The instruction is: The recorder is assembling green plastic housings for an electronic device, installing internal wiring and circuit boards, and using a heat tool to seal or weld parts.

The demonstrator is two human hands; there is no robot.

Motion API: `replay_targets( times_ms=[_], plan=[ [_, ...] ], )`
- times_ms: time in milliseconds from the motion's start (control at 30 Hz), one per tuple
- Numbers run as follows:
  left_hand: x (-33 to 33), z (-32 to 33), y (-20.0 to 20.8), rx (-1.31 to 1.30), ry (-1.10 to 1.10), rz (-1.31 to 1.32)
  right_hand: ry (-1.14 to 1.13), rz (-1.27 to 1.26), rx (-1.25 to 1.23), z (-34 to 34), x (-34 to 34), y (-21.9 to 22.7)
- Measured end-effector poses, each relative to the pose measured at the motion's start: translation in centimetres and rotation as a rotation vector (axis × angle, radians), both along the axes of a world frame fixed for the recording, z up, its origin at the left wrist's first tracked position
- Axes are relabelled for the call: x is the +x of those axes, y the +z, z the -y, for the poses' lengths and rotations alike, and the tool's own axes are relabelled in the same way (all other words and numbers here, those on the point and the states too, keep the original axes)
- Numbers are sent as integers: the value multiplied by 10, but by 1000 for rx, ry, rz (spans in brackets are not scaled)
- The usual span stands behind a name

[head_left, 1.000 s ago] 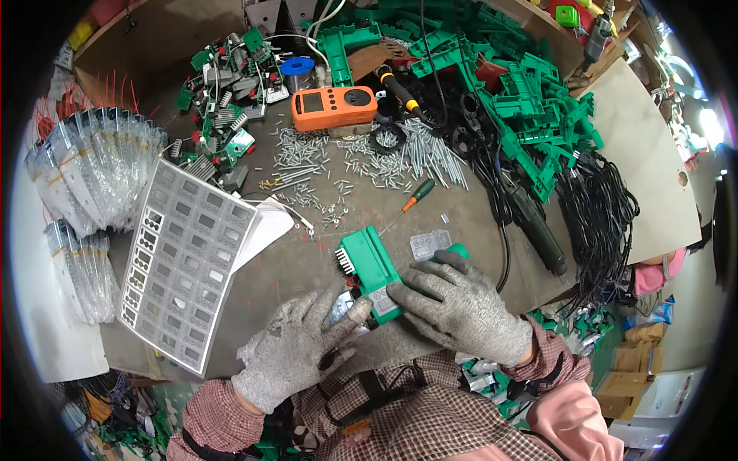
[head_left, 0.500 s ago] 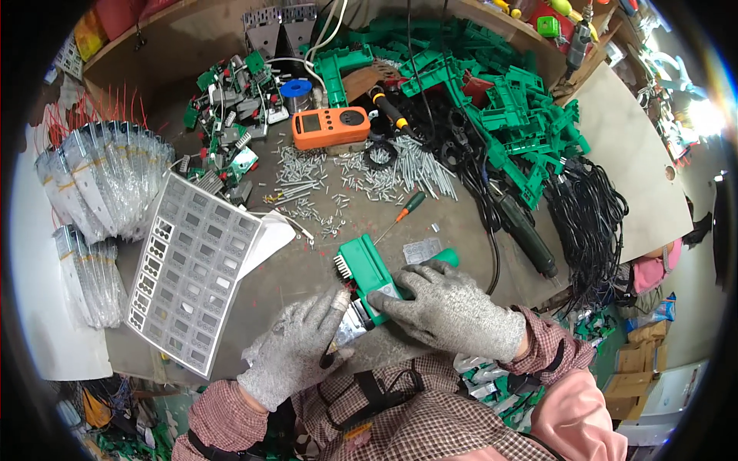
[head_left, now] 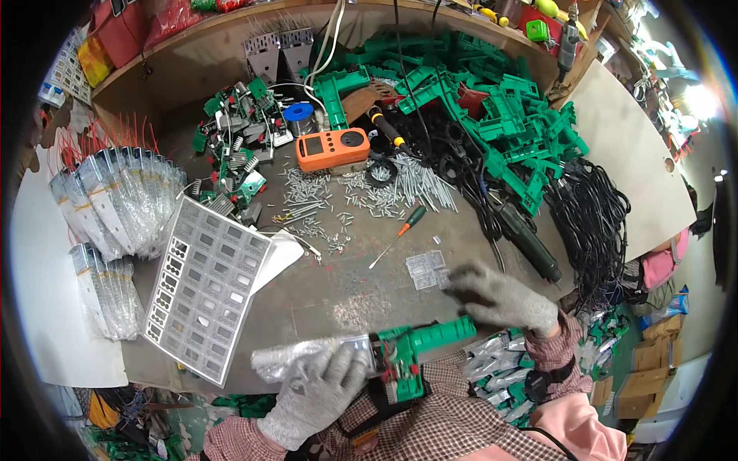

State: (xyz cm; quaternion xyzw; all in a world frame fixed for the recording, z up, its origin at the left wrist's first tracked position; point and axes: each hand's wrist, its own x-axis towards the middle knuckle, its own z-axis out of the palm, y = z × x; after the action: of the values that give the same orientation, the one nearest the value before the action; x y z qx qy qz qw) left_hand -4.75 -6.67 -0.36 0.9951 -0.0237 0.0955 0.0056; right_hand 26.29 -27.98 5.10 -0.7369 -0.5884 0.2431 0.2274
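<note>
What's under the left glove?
Silvery plastic wrapping shows on both sides of the left hand, with a green case just to the right. Whatever the hand itself covers can't be seen.

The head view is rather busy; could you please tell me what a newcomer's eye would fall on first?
Probably the heap of green plastic parts at the back right of the table, with the bright orange meter to its left. Up front, the gloved left hand holds a silvery wrapped part, with an open green casing at its right end.
</note>
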Motion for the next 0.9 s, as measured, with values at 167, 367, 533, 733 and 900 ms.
replay_targets(
  times_ms=[167, 367, 533, 733, 900],
  plan=[
    [16, -27, 1, -379, 53, -250, 79, 194, -104, 4, -10, 2],
    [19, -51, 15, -344, 11, -120, 33, 61, -348, 0, -11, 17],
    [18, -62, 13, -421, -2, -107, 25, 250, -229, -1, -24, -3],
    [31, -59, -3, -340, 51, -144, 56, -340, 58, 2, 6, 32],
    [46, -58, 10, -445, 95, -70, -146, -298, -23, 22, 56, 15]
  ],
)
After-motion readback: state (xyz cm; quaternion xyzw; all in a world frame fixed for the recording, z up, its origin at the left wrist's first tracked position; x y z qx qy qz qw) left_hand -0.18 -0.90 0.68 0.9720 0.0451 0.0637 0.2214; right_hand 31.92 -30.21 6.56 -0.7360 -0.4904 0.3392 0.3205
